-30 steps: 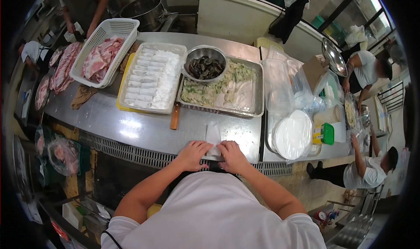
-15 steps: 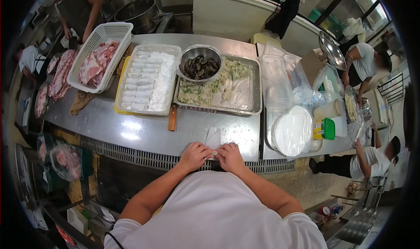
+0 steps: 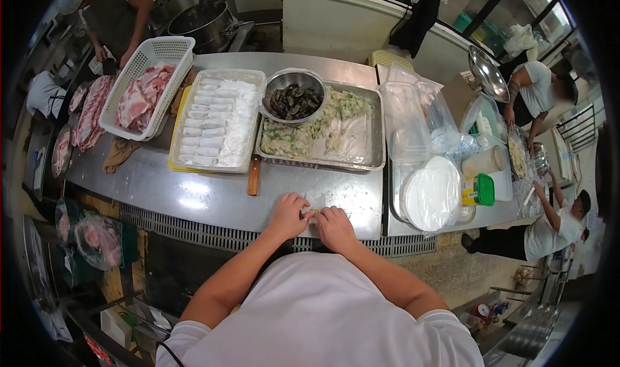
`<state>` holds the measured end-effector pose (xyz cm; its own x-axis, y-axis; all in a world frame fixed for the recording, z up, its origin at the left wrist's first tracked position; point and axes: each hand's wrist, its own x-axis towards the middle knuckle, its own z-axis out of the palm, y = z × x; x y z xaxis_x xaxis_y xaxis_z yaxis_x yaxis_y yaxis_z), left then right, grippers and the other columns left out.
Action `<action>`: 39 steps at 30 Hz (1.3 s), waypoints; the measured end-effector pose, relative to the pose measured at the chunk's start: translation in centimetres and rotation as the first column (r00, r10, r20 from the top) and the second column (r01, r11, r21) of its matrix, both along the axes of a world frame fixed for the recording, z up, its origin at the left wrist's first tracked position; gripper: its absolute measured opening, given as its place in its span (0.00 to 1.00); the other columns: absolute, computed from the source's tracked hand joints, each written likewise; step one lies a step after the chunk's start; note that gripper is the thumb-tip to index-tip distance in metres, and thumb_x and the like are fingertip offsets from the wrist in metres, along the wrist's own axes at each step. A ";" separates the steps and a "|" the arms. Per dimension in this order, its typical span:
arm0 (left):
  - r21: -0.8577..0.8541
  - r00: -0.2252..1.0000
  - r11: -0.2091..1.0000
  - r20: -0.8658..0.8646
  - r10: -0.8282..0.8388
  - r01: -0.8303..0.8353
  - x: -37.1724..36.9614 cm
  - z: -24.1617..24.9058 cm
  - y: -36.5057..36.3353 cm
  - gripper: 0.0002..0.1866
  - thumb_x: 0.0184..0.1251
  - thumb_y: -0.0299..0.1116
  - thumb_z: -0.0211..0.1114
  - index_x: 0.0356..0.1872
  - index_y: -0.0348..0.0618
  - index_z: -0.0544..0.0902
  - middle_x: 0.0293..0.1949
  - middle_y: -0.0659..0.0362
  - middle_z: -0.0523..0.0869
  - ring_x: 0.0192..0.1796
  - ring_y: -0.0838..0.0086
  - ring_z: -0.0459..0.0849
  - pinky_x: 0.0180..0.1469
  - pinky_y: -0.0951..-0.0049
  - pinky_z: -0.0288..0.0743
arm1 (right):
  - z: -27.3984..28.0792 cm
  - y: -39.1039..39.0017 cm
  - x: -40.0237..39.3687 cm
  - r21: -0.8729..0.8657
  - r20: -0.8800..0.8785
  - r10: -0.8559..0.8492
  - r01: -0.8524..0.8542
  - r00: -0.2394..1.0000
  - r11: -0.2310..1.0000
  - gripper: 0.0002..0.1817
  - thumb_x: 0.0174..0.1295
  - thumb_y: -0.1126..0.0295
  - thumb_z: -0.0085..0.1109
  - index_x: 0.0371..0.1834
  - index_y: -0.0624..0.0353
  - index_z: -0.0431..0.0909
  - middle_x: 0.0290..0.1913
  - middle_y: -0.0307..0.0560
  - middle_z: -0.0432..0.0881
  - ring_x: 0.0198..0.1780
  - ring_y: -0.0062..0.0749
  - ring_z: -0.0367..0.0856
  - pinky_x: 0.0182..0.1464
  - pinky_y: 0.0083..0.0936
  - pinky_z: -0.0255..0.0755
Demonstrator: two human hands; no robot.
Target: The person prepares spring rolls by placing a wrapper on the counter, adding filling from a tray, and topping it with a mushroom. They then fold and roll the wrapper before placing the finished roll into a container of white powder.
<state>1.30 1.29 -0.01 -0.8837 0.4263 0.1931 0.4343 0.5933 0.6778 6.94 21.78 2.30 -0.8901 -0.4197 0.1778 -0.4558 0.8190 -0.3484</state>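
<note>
My left hand [image 3: 287, 216] and my right hand [image 3: 335, 227] meet at the front edge of the steel table, fingers closed around a small roll in a thin white wrapper [image 3: 316, 202]. Part of the wrapper lies flat on the steel beyond my fingertips; the fingers hide most of the roll. Ahead, a metal tray [image 3: 380, 131] contains a pale filling with green bits, part of its bottom bare. Inside that tray rests a metal bowl [image 3: 294, 116] of dark, shiny pieces. White wrapped rolls [image 3: 208, 123] line a white plastic tray [image 3: 213, 167] to the left, beside white powder.
A wooden handle [image 3: 253, 177] sticks out from between the trays. Raw meat fills a white basket [image 3: 132, 131] at left. Clear containers [image 3: 405, 125], plastic-covered round white things [image 3: 431, 196] and a green-lidded tub [image 3: 478, 191] stand at right. Several co-workers stand around.
Both hands have moved slightly forward over the wrapper, and less of it shows beyond the fingers. The co-worker at lower right has shifted their arms.
</note>
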 end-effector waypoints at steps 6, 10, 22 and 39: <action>0.045 0.972 0.973 -0.083 -0.220 0.224 0.2 0.7 -2.1 0.13 0.66 0.31 0.78 0.50 0.44 0.89 0.45 0.52 0.88 0.53 0.50 0.86 0.56 0.52 0.81 | -0.1 0.4 -0.8 0.009 0.047 0.003 -0.003 0.999 1.000 0.11 0.66 0.69 0.71 0.50 0.58 0.86 0.47 0.49 0.83 0.52 0.48 0.81 0.57 0.43 0.76; 0.085 0.987 0.987 -0.086 -0.132 0.140 -0.1 0.3 -1.3 0.09 0.68 0.29 0.76 0.47 0.44 0.90 0.46 0.52 0.89 0.52 0.50 0.87 0.55 0.52 0.82 | 0.3 1.0 -1.2 -0.079 0.021 -0.033 0.035 0.999 0.996 0.11 0.68 0.68 0.71 0.50 0.58 0.86 0.45 0.50 0.83 0.49 0.49 0.81 0.55 0.44 0.77; -0.003 0.974 0.991 -0.187 -0.132 0.133 -0.5 -0.9 -0.3 0.21 0.72 0.37 0.75 0.64 0.48 0.88 0.56 0.59 0.90 0.56 0.57 0.86 0.60 0.54 0.78 | -0.1 0.4 -2.5 -0.007 0.035 -0.133 0.133 0.991 0.991 0.14 0.73 0.68 0.68 0.58 0.59 0.89 0.47 0.51 0.83 0.51 0.49 0.81 0.57 0.43 0.78; -0.047 0.969 0.987 -0.185 -0.162 0.156 0.0 -1.0 -1.0 0.23 0.69 0.35 0.77 0.65 0.51 0.89 0.58 0.61 0.90 0.60 0.60 0.85 0.61 0.55 0.77 | 4.1 6.1 -14.9 0.157 0.458 -0.393 0.362 0.797 0.919 0.34 0.64 0.61 0.69 0.71 0.71 0.82 0.50 0.74 0.92 0.52 0.64 0.94 0.59 0.52 0.87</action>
<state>1.35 0.32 -0.99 -0.7535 0.5667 0.3333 0.6423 0.5264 0.5571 -8.01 27.88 6.42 -0.9474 -0.0286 -0.3186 0.1017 0.9174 -0.3848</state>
